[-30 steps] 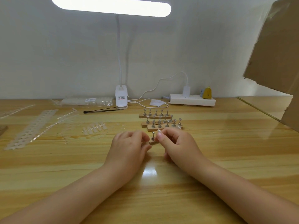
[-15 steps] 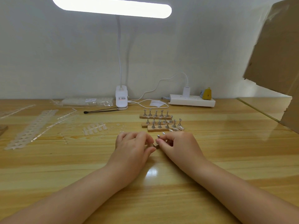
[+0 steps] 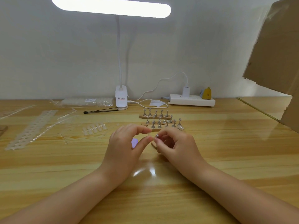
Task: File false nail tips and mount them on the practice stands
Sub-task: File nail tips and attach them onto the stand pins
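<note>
A home craft desk for nail work. A clip-on desk lamp (image 3: 121, 97) and power strip (image 3: 192, 101) sit on the wooden tabletop (image 3: 226, 151). Rows of nail stands (image 3: 159, 120) stand mid-desk.

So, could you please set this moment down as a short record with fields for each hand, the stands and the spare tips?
left hand: left hand pinches a clear nail tip between thumb and forefinger
right hand: right hand pinches a small metal stand, next to the tip
mounted stands: rows of practice stands on wooden bases, behind the hands
spare tips: strip of nail tips on the wooden table, to the left
</note>
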{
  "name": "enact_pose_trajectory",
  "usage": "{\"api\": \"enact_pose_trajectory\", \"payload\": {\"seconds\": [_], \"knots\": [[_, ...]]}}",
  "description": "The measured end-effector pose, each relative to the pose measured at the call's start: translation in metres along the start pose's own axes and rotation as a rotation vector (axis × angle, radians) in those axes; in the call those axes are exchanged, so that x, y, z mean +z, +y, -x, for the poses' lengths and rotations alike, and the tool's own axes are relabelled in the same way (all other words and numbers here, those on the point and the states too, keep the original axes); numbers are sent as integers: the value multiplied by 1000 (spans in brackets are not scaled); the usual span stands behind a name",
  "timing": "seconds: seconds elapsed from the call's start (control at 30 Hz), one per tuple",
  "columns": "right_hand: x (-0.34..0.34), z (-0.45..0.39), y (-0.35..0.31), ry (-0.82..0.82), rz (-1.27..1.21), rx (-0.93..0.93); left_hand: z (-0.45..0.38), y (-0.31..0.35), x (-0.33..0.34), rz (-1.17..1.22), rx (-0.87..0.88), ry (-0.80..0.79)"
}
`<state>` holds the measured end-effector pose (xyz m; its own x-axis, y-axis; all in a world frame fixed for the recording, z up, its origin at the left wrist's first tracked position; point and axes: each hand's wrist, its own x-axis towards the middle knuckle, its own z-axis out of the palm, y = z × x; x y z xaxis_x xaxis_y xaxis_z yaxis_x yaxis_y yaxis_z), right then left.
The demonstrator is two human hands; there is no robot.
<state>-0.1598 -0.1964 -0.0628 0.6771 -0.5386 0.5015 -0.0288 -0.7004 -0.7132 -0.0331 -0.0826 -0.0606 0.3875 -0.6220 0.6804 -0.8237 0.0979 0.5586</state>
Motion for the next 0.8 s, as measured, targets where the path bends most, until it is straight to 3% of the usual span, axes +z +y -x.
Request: {"api": "enact_pose_trajectory", "payload": {"seconds": [0.8], "knots": [[2, 6, -6, 0, -143, -7, 0, 1, -1, 22, 8, -4]]}}
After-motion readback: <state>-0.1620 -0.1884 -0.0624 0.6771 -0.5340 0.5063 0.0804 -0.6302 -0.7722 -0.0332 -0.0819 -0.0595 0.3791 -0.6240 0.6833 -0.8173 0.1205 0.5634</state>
